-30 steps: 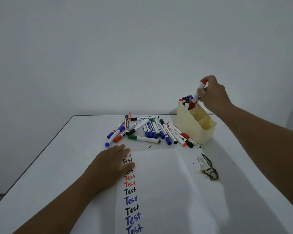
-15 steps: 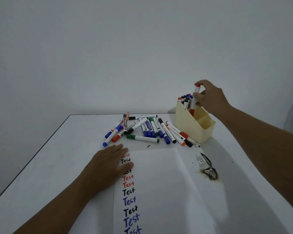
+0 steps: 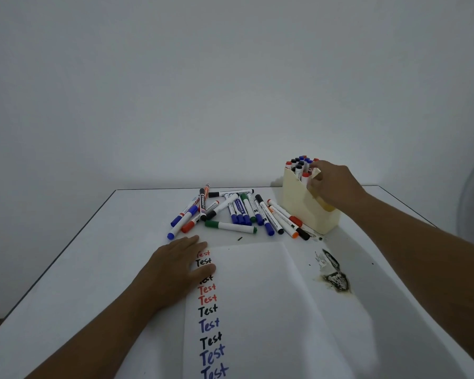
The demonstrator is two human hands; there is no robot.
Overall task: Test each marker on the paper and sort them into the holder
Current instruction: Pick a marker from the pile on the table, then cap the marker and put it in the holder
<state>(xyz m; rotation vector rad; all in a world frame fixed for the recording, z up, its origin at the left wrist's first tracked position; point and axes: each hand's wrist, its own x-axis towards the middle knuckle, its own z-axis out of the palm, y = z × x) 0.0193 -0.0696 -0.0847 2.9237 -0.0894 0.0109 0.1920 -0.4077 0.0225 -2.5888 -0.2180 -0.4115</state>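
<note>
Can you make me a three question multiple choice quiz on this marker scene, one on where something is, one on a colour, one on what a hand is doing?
1. Where does the holder stand relative to the loose markers?
A. To their right
B. To their left
C. On the paper

2. What colour are the caps of the lone marker lying crosswise nearest the paper?
A. Orange
B. Green
C. Blue

3. What is the left hand doing?
A. Writing with a marker
B. Lifting the holder
C. Resting flat on the paper's edge

Answers:
1. A, the cream holder sits at the right end of the pile, by the right hand.
2. B, both of its ends are green.
3. C, its fingers lie straight over the top "Test" lines, holding nothing.
</note>
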